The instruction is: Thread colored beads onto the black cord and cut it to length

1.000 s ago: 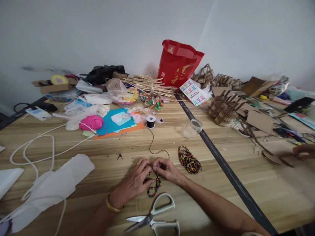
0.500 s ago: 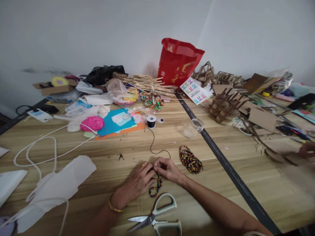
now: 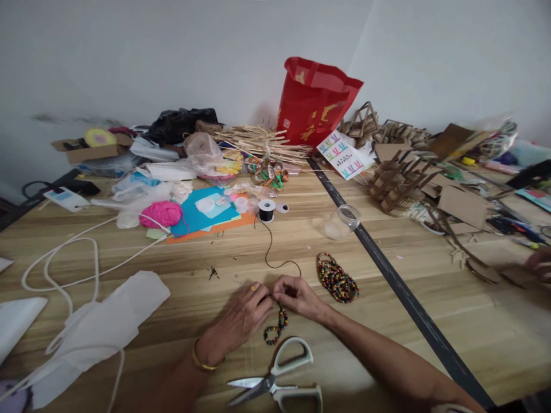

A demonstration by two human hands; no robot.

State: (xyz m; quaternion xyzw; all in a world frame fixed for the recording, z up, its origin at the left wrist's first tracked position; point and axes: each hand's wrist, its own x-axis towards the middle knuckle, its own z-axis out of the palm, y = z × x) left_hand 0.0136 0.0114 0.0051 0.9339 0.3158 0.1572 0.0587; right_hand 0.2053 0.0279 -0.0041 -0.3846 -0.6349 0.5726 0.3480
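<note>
Hanging beneath the meeting fingertips, one short beaded strand (image 3: 275, 331) curled on the wooden table (image 3: 185, 267), between the hands and one pair of scissors (image 3: 275, 381), blades apart. Right hand (image 3: 299, 297): thumb and forefinger pinched together at the strand's upper end! Left hand (image 3: 244, 315): fingers bent in, tips right beside the other's, but its own back hid the grip, so what it held I couldn't tell. The knot area was too small to make out.

Just right lay one coiled heap of beads (image 3: 338, 278), its loops too tangled to count. One spool (image 3: 266, 211) carried black cord (image 3: 269, 252), trailing down until it vanished behind the right hand.

Containers now! One clear jar (image 3: 342, 222) stood open, its pale contents, if any, unclear. One cardboard box (image 3: 92, 150) held a yellow roll (image 3: 100, 137) and something dark. One red bag (image 3: 318, 103) kept its inside hidden. Far right, another person's hand (image 3: 540, 261) was cut off by the edge.
</note>
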